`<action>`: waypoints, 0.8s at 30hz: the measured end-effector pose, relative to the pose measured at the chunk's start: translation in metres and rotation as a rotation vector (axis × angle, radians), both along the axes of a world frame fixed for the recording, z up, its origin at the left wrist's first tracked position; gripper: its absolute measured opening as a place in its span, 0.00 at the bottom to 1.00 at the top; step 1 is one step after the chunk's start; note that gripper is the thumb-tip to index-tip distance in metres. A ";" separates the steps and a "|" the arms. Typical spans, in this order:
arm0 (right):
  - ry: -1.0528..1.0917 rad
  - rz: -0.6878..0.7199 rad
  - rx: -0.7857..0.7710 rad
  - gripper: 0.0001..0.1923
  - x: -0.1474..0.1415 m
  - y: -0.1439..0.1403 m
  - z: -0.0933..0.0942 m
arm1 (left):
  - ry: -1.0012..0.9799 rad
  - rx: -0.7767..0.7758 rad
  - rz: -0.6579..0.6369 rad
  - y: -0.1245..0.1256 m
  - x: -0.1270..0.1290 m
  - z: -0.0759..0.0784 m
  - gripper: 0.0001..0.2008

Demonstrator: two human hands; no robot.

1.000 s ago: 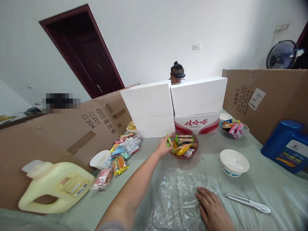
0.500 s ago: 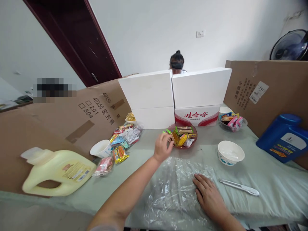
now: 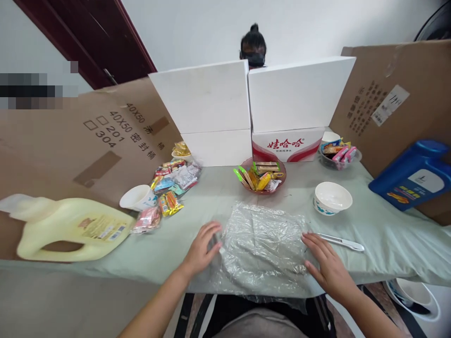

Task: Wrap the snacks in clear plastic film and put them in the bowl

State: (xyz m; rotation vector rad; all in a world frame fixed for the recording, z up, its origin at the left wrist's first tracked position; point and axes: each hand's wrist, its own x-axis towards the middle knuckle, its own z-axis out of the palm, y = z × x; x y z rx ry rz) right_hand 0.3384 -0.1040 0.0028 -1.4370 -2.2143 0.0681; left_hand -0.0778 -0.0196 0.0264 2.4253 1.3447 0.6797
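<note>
A clear plastic bag (image 3: 264, 239) lies flat and crinkled at the table's front edge, part of it hanging over. My left hand (image 3: 203, 246) is at the bag's left side, fingers apart and holding nothing. At the opposite side, my right hand (image 3: 326, 263) rests with spread fingers by the bag's right edge, also holding nothing. Beyond the bag stands a reddish glass bowl (image 3: 259, 190) filled with wrapped snacks (image 3: 264, 179). White tongs (image 3: 340, 241) lie just past my right fingertips.
A white bowl (image 3: 333, 199) stands right of centre. On the left are a yellow jug (image 3: 102, 230), a tipped white bowl (image 3: 136, 197) and several snack packets (image 3: 176, 180). A blue bottle (image 3: 408, 178) leans at right. White boxes (image 3: 214, 103) and cardboard (image 3: 141, 136) wall the table; a person (image 3: 254, 44) sits behind.
My left hand has come back from the snacks in the glass bowl to the bag's left side. My right hand has shifted to the bag's right edge. The view has tilted down.
</note>
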 end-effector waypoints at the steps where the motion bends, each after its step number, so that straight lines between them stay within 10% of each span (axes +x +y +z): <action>1: 0.013 0.053 0.012 0.32 0.004 -0.011 0.002 | 0.016 -0.033 -0.093 -0.013 -0.007 0.004 0.23; 5: -0.029 0.185 0.062 0.41 -0.004 -0.043 0.000 | 0.172 -0.171 -0.247 -0.056 -0.009 0.010 0.40; 11: 0.105 0.308 -0.115 0.13 -0.043 -0.039 0.010 | 0.267 -0.329 -0.356 -0.063 0.026 0.031 0.12; 18: 0.531 0.016 -0.385 0.11 -0.034 -0.025 0.007 | 0.070 -0.655 -0.181 -0.034 0.036 0.052 0.09; 24: 0.225 0.166 -0.222 0.22 -0.022 -0.035 0.012 | -0.241 -0.815 0.000 -0.015 0.039 0.038 0.10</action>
